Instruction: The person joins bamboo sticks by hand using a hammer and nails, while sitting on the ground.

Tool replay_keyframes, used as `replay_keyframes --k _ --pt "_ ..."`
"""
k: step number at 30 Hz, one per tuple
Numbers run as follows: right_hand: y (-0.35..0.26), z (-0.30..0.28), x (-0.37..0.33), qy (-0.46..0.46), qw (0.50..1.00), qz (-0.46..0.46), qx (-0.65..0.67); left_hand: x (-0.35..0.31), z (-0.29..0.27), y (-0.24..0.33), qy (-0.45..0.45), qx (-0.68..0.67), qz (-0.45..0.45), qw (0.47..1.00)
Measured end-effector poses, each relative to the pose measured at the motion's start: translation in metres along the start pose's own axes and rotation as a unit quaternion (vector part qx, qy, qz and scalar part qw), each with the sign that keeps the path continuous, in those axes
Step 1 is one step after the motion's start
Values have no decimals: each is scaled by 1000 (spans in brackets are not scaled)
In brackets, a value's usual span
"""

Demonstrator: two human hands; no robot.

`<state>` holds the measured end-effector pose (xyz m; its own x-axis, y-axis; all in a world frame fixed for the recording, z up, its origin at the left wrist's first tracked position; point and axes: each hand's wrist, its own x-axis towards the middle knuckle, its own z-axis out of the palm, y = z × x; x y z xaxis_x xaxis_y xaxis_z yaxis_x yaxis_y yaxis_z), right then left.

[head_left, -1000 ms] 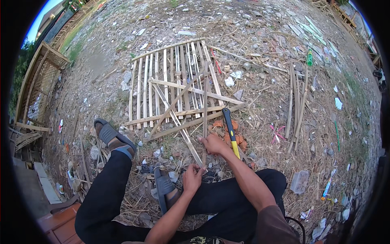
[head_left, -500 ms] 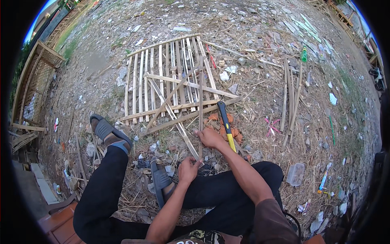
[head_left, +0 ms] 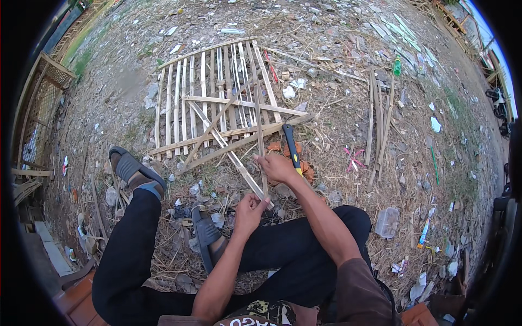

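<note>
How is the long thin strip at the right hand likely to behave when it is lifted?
The strip is probably light, because it looks slender. It may feel fairly stiff, as it runs nearly straight beyond the right hand. Its length suggests the far end could wobble slightly.

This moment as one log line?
left hand: brown slat, near end; right hand: same slat, farther out; black-yellow handle: beside right hand
</note>
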<state>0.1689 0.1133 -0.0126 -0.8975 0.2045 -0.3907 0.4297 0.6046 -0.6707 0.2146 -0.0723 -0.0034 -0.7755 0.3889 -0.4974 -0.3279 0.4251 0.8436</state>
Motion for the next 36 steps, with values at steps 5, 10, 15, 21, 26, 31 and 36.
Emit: replay_keyframes --k 5,10,15,21,26,31,36 --pt "13 -13 -9 40 999 10 2 13 26 2 6 1 19 1000" --pt "22 -41 -43 143 984 34 -97 22 51 5 35 49 9 998" --pt "48 -29 -59 168 976 12 -135 23 66 -1 52 132 18 990" --pt "53 -37 -63 196 973 -46 -108 22 79 5 77 200 56 975" --pt "74 -74 -97 154 983 -7 -95 23 67 28 4 228 -4 974" --pt "77 -86 -130 173 981 -4 -82 20 76 35 17 253 13 967" --pt "56 -91 -142 182 965 10 -188 22 79 28 22 242 28 970"
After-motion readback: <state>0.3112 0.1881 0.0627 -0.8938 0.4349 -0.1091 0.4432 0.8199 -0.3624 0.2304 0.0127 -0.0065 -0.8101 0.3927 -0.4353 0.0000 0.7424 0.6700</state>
